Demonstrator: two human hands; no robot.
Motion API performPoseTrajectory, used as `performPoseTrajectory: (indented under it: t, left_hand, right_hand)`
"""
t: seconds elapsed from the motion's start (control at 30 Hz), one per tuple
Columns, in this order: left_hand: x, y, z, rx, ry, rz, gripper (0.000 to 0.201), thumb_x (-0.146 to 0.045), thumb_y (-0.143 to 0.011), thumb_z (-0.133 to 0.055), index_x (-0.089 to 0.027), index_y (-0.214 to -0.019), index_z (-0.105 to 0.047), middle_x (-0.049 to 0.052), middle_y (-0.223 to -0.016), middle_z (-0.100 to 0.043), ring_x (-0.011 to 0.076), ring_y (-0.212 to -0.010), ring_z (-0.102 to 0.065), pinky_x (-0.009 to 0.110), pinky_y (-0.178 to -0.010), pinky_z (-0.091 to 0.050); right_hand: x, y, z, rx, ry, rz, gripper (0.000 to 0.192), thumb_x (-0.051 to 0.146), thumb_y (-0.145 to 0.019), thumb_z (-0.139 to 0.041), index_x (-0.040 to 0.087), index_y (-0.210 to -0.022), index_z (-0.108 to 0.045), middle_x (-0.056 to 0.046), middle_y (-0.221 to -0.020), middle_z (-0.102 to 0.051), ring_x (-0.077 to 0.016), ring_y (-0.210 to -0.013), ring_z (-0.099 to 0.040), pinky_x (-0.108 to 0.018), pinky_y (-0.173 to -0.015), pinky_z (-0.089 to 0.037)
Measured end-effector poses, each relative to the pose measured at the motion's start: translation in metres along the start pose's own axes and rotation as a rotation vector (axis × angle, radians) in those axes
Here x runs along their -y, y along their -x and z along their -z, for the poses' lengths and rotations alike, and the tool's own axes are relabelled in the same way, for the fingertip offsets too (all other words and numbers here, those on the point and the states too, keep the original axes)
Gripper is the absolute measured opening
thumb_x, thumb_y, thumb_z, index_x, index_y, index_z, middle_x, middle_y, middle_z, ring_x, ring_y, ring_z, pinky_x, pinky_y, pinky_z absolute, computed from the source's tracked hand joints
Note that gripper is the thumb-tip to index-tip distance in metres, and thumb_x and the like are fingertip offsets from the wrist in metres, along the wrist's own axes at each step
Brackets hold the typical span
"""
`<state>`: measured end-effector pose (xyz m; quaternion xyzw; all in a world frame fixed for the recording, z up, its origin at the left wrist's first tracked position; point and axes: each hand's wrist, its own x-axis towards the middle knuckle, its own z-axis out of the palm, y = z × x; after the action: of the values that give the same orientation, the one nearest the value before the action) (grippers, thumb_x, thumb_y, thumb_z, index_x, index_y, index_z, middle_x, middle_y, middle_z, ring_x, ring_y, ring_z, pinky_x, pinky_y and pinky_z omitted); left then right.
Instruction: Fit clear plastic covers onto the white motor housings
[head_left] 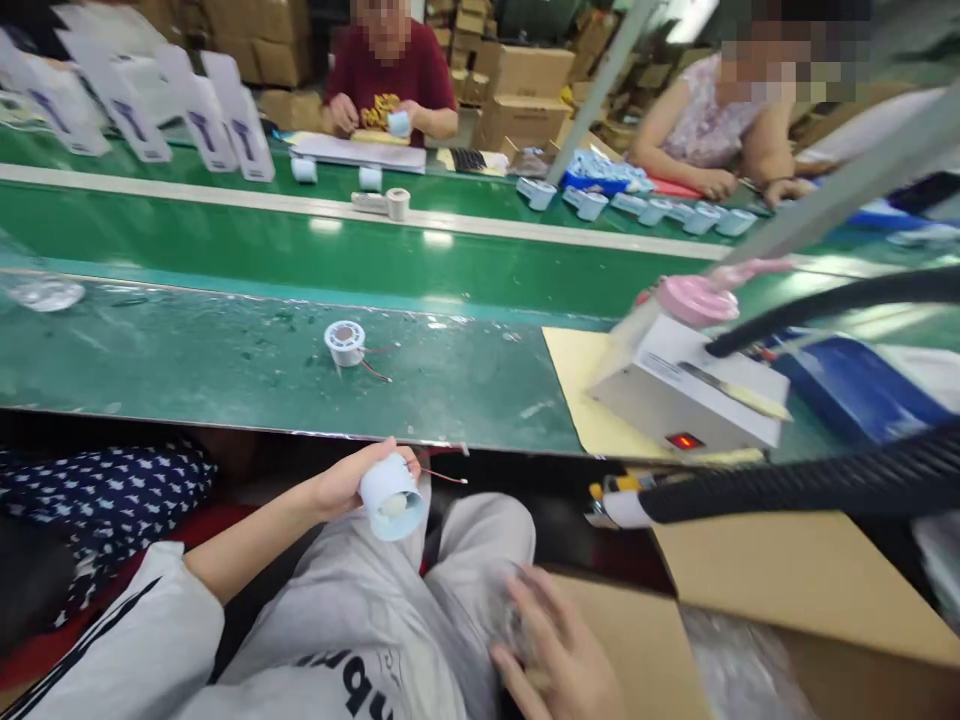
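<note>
My left hand (352,485) grips a pale blue cylindrical housing (394,505), its open end tilted toward me and a whitish part showing inside. Thin wires with a small plug stick out behind it. Low over my lap, my right hand (559,645) is smeared by motion. Its fingers curl around a blurred, see-through thing (511,612) whose kind I cannot make out. On the green bench ahead stands a similar white round unit (345,343), with red and dark wires trailing to the right.
A grey box-shaped device (690,385) with a red lit switch stands at the bench's right. A black hose (802,475) crosses below it. An open cardboard box (810,580) holds clear plastic. Two people sit across the conveyor (262,235), where several housings lie.
</note>
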<state>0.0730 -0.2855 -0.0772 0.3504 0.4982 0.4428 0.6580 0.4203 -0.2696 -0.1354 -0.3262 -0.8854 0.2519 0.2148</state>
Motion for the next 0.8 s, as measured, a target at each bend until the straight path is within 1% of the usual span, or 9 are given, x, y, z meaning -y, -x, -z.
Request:
performPoseTrajectory:
  t: [0.03, 0.1, 0.17, 0.23, 0.33, 0.47, 0.57, 0.63, 0.8]
  left_hand:
    - [0.004, -0.009, -0.01, 0.084, -0.005, 0.045, 0.062, -0.077, -0.081, -0.05, -0.016, -0.078, -0.058, 0.002, -0.071, -0.058, 0.0119, -0.06, -0.048, 0.025, -0.056, -0.04]
    - [0.007, -0.024, -0.024, 0.253, -0.005, 0.133, 0.059, -0.075, -0.077, -0.06, -0.015, -0.079, -0.063, 0.003, -0.073, -0.062, 0.0122, -0.059, -0.049, 0.025, -0.054, -0.039]
    - [0.005, -0.034, -0.033, 0.392, -0.108, 0.149, 0.052, -0.067, -0.078, -0.066, -0.016, -0.083, -0.068, 0.003, -0.076, -0.066, 0.0133, -0.06, -0.051, 0.025, -0.056, -0.041]
    - [0.0, -0.038, -0.039, 0.491, -0.321, 0.056, 0.041, -0.057, -0.085, -0.065, -0.017, -0.086, -0.073, 0.004, -0.083, -0.071, 0.017, -0.07, -0.059, 0.028, -0.066, -0.047]
    - [-0.007, -0.037, -0.044, 0.453, -0.645, -0.18, 0.027, -0.043, -0.092, -0.06, -0.021, -0.091, -0.076, 0.006, -0.096, -0.072, 0.0217, -0.089, -0.065, 0.032, -0.085, -0.05]
    - [0.001, -0.036, -0.049, 0.304, -0.699, -0.299, 0.028, -0.045, -0.088, -0.069, -0.023, -0.104, -0.075, 0.007, -0.102, -0.07, 0.023, -0.093, -0.064, 0.034, -0.088, -0.051]
    - [0.017, -0.039, -0.048, 0.284, -0.637, -0.368, 0.052, -0.053, -0.073, -0.085, -0.025, -0.115, -0.074, 0.007, -0.104, -0.068, 0.0242, -0.096, -0.063, 0.037, -0.09, -0.053]
    - [0.026, -0.042, -0.046, 0.315, -0.636, -0.44, 0.056, -0.053, -0.068, -0.089, -0.026, -0.116, -0.076, 0.009, -0.111, -0.066, 0.0268, -0.105, -0.063, 0.041, -0.097, -0.053]
    - [0.03, -0.043, -0.044, 0.484, -0.649, -0.438, 0.054, -0.043, -0.077, -0.084, -0.028, -0.128, -0.072, 0.014, -0.146, -0.059, 0.033, -0.129, -0.06, 0.05, -0.114, -0.046]
  right_hand:
    - [0.021, -0.015, -0.002, -0.092, 0.075, 0.108, 0.055, 0.03, -0.091, -0.063, 0.042, -0.145, -0.058, -0.011, -0.131, -0.067, -0.0371, -0.112, -0.069, -0.05, -0.082, -0.065]
    - [0.052, -0.048, -0.004, -0.222, 0.226, 0.178, 0.06, 0.022, -0.091, -0.061, 0.037, -0.148, -0.055, -0.013, -0.129, -0.065, -0.0347, -0.108, -0.067, -0.047, -0.079, -0.063]
    - [0.065, -0.072, -0.002, -0.263, 0.369, 0.113, 0.057, 0.019, -0.091, -0.06, 0.033, -0.146, -0.057, -0.014, -0.13, -0.062, -0.0341, -0.106, -0.064, -0.048, -0.081, -0.062]
    - [0.065, -0.081, 0.001, -0.25, 0.442, 0.012, 0.048, 0.014, -0.09, -0.058, 0.03, -0.135, -0.066, -0.015, -0.133, -0.06, -0.034, -0.107, -0.061, -0.049, -0.083, -0.06]
    - [0.056, -0.071, 0.005, -0.168, 0.307, -0.095, 0.034, 0.005, -0.086, -0.057, 0.026, -0.106, -0.075, -0.015, -0.132, -0.06, -0.0335, -0.111, -0.061, -0.048, -0.082, -0.061]
    - [0.055, -0.056, 0.007, -0.055, -0.164, -0.225, 0.003, 0.023, -0.087, -0.073, 0.022, -0.088, -0.071, -0.013, -0.127, -0.062, -0.0313, -0.114, -0.066, -0.044, -0.087, -0.061]
    - [0.059, -0.053, 0.009, -0.146, -0.372, -0.317, 0.016, 0.031, -0.094, -0.068, 0.022, -0.08, -0.07, -0.012, -0.118, -0.066, -0.0281, -0.112, -0.068, -0.042, -0.093, -0.059]
    - [0.06, -0.054, 0.011, -0.222, -0.446, -0.35, 0.022, 0.031, -0.096, -0.065, 0.022, -0.077, -0.071, -0.011, -0.113, -0.069, -0.026, -0.107, -0.07, -0.04, -0.091, -0.058]
    - [0.052, -0.056, 0.014, -0.3, -0.688, -0.44, 0.029, 0.04, -0.091, -0.072, 0.022, -0.068, -0.071, -0.009, -0.102, -0.076, -0.0262, -0.101, -0.074, -0.038, -0.086, -0.06]
